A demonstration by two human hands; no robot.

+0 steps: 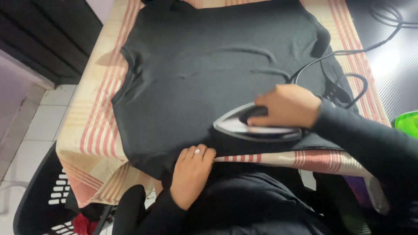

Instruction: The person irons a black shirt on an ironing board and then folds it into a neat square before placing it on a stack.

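now the iron was gripped by the right hand on the dark shirt, spread over the striped desk; its hem was pinned flat by the left hand. smoothing was underway; steady strokes were called for.

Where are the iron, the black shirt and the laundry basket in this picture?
iron [237, 125]: head view, on its shiny front body.
black shirt [204, 65]: head view, on the flat middle of the cloth.
laundry basket [37, 196]: head view, on its dark side wall.
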